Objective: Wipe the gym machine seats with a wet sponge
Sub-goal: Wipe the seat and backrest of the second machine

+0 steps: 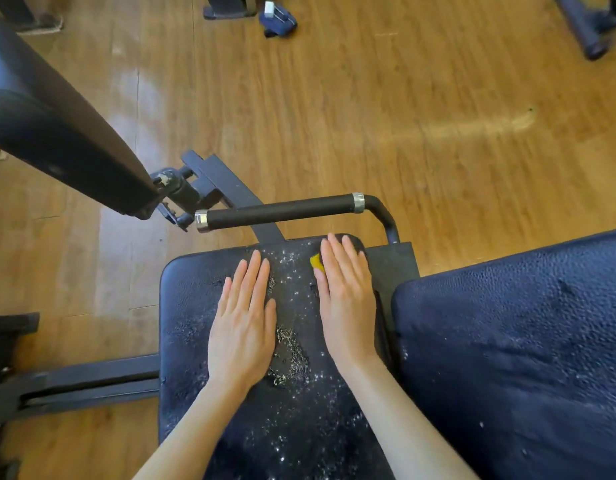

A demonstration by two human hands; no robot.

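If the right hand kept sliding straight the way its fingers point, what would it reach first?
Probably the far edge of the seat, just past the right hand fingertips. Beyond that sits the black handle bar, though it looks higher than the seat, so the hand might pass under it.

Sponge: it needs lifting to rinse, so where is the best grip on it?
Only a yellow corner of the sponge shows, lying flat on the seat under the right hand. Probably curl that hand's fingers over its far edge, thumb at the exposed left corner, and pinch from above.
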